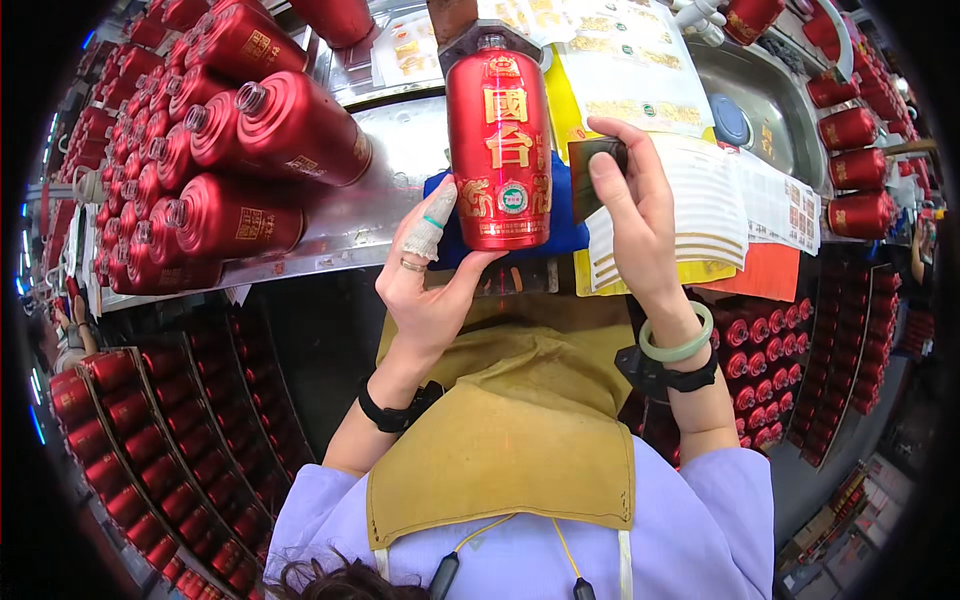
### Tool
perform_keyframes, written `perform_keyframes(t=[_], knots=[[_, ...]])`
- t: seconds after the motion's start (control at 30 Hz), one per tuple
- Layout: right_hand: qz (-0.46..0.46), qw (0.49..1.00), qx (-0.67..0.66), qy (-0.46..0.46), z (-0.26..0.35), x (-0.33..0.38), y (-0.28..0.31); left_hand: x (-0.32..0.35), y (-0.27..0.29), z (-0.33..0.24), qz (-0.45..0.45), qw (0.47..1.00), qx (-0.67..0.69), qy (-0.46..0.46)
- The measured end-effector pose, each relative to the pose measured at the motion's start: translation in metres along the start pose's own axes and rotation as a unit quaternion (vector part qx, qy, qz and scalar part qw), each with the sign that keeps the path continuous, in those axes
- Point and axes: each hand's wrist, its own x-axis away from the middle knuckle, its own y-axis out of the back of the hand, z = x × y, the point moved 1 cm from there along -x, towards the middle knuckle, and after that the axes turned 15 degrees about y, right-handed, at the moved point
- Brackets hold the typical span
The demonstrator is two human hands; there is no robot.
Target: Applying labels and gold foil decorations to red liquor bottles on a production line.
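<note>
A shiny red bottle (499,130) with gold raised lettering and a small round green-and-white label lies in front of me, its clear neck pointing away. Under its lower part is a blue cloth (570,228), and its neck end meets a dark metal rest (456,46). My left hand (428,275) grips the bottle's near end, thumb at the base and taped fingers along the left side. Just right of the bottle, my right hand (643,220) pinches a dark, flat, rectangular pad (582,182), which appears apart from the bottle.
Many red bottles (300,128) crowd the metal bench at left. Label sheets (640,62) and fanned white strips (690,205) lie at right, beside a steel sink (822,125) containing a blue round object (730,120). Racks of red bottles (765,365) stand below on both sides.
</note>
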Motion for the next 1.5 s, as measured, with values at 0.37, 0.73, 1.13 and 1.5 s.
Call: perform_keyframes(t=[0.37,0.73,1.13,1.5], knots=[[-0.086,0.995,-0.036,-0.036,-0.005,-0.009,-0.005,0.014,-0.013,-0.02,-0.028,0.973,-0.194,-0.118],[-0.099,0.992,-0.059,-0.053,-0.003,-0.006,0.0,0.024,-0.045,-0.036,-0.098,0.971,-0.22,-0.005],[-0.081,0.996,-0.016,-0.02,0.006,-0.014,0.008,0.002,-0.032,-0.032,-0.052,0.921,-0.361,-0.137],[0.015,0.998,-0.035,-0.049,0.01,-0.02,0.005,-0.004,0.0,-0.016,0.059,0.992,-0.005,0.114]])
